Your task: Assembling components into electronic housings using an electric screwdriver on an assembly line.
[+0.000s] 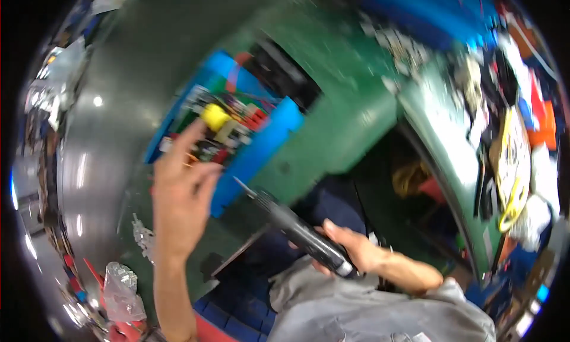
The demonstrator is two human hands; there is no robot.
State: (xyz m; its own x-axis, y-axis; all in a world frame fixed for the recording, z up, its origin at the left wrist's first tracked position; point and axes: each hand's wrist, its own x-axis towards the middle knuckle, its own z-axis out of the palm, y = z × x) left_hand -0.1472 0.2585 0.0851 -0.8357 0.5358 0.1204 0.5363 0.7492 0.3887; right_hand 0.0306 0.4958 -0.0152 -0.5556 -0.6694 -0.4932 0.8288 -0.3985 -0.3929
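Note:
My right hand (355, 246) is wrapped round a black electric screwdriver (300, 230), its thin bit pointing up and left toward a blue bin (264, 149). My left hand (181, 196) is over the near left part of that bin, with thumb and fingers apart and nothing visible between them. Inside the bin lie circuit boards and small parts, among them a yellow block-shaped part (215, 117) and a red part (255, 118). My left fingertips are close to these parts; blur hides whether they touch. A black box-like object (284, 73) stands against the bin's far right side.
The green worktop (344, 134) is shiny and bends round an open gap at right. A clear plastic bag (123, 291) lies at lower left. Yellow-rimmed items (512, 169) and clutter cover the right side. Another blue container (430, 12) stands at the back.

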